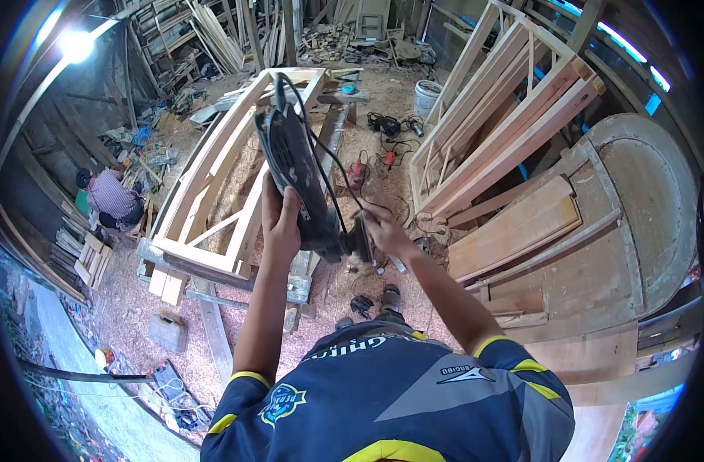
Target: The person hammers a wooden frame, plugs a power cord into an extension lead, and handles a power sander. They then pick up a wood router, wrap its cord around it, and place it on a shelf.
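Observation:
A dark, bulky corded power tool (294, 158) is held up in front of me, tilted on its end; its exact kind is hard to make out. My left hand (282, 215) is closed round its left side, with the thumb showing against the body. On the other side, my right hand (382, 231) closes on the tool's lower right part, close to the hanging black cord (335, 160). The cord loops from the top of the tool down past my right hand. Behind the tool lies a pale wooden frame (213, 177) on a workbench.
Tall wooden frames (506, 115) lean on the right, near boards (513, 227) and a large rounded panel (648, 177). Red power tools (357, 174) and cords lie on the shavings-covered floor by a white bucket (426, 98). A person (115, 196) crouches at far left.

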A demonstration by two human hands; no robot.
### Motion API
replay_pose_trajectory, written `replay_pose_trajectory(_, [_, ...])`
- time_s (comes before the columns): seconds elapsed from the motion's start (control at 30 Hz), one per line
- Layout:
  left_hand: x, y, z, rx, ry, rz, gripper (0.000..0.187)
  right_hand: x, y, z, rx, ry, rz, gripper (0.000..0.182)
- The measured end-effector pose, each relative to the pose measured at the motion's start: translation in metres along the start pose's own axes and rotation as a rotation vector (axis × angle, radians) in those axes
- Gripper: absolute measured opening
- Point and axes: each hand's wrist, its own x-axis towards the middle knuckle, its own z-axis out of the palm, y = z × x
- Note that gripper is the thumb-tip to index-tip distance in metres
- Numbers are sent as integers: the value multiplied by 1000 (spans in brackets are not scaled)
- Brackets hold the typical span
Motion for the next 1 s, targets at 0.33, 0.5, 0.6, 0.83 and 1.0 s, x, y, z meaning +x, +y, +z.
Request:
replay_pose_trajectory(0.33, [16,-25,-2,69,236,162,37,-95,-58,30,139,-192,122,31])
replay_pose_trajectory(0.5, [18,-36,-4,44,289,130,37,-115,-84,24,295,-286,248,19])
replay_pose_trajectory(0.6, [20,-44,-9,123,303,148,39,-126,-53,29,287,-442,109,18])
replay_pose_trajectory(0.83, [23,-47,-17,314,327,198,42,-150,-99,12,-201,-190,-13,17])
replay_pose_trajectory(1.0, [20,-51,-27,435,241,87,39,-125,-153,-20,-695,-95,-397,20])
